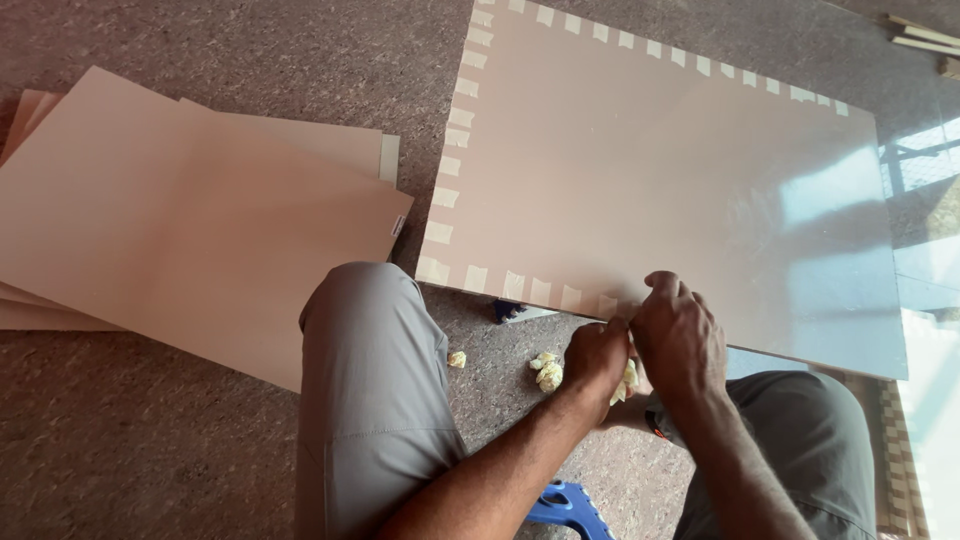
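Both grips pinch together on a tape strip (618,303) at the panel's (650,180) near edge on the floor, my right hand (680,335) just past my left hand (595,358), the taped edge running leftward.

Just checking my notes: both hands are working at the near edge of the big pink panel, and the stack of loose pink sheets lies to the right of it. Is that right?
Not quite. The stack of sheets lies to the left of the big panel, not the right; the head view shows it. The rest holds: the left hand and right hand are both at the panel's near edge.
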Available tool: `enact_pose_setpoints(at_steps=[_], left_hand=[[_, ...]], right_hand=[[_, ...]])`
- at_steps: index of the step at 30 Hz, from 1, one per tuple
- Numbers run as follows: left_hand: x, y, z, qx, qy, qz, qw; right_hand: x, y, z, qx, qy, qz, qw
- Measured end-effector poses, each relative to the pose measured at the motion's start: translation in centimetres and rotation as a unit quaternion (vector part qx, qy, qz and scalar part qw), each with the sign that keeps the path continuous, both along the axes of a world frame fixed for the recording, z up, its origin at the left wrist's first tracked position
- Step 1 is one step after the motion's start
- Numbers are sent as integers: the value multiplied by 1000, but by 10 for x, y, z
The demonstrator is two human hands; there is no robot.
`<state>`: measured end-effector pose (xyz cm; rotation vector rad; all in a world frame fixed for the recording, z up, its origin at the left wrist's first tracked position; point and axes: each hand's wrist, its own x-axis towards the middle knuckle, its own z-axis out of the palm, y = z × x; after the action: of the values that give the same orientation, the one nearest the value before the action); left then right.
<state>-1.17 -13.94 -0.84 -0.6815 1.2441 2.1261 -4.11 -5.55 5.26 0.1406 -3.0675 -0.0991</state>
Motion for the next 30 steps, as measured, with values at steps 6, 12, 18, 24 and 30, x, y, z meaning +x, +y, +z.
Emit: enact_pose_setpoints(at_steps=[6,12,18,24,30], left_hand=[[-4,4,-9,29,2,25,999],[8,-1,-11,-17,34,9,999],[8,5,-33,-108,-27,45,993],[-7,-8,-50,-295,52,50,953],[4,-21,-54,-181,8,72,981]], right_hand=[[0,26,1,-180,-58,81,978],[31,38,-8,-198,-82,193,957],[62,27,5,-237,1,169,957],[36,-8,16,-265,-93,76,957],[11,-20,-9,-201,-1,144,969]])
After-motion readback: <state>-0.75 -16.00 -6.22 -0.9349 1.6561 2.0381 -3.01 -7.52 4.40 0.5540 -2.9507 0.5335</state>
